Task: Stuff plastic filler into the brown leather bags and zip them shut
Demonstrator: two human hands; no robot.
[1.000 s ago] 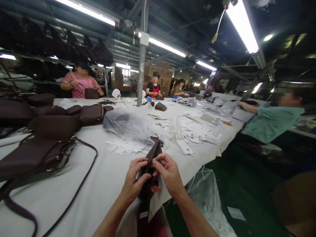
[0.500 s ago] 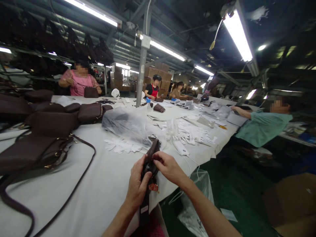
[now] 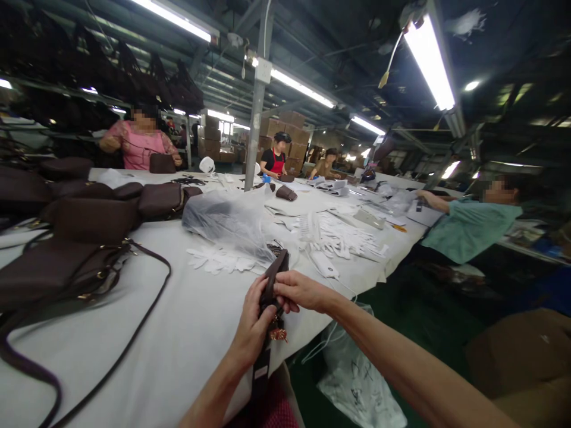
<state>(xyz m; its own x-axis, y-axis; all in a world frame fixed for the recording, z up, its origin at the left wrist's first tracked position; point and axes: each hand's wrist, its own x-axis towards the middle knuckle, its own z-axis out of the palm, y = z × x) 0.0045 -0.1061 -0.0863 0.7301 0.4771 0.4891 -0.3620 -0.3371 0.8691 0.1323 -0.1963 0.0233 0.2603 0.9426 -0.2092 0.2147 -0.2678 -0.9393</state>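
Note:
In the head view, a dark brown leather bag strap [image 3: 281, 261] is held upright over the front edge of the white-covered table. My left hand [image 3: 254, 324] is closed around its lower part, thumb in front. Against its right side, my right hand [image 3: 298, 292] pinches the strap, with the fingertips partly hidden. Just below the fingers hangs a small copper-coloured cluster [image 3: 279, 334], too small to make out. A dark length with a pale label [image 3: 261, 372] runs down under my left hand toward my lap.
Brown leather bags [image 3: 96, 220] with long straps lie to the left. A clear plastic bag [image 3: 223, 220] and white gloves [image 3: 332, 238] lie ahead. A white power strip [image 3: 327, 266] trails a cord. Below right stands a plastic sack [image 3: 357, 374]. Co-workers stand around the table.
My right hand has turned and closed more tightly against the strap, its forearm swinging out to the right. The strap stays in my left hand. The view has shifted slightly.

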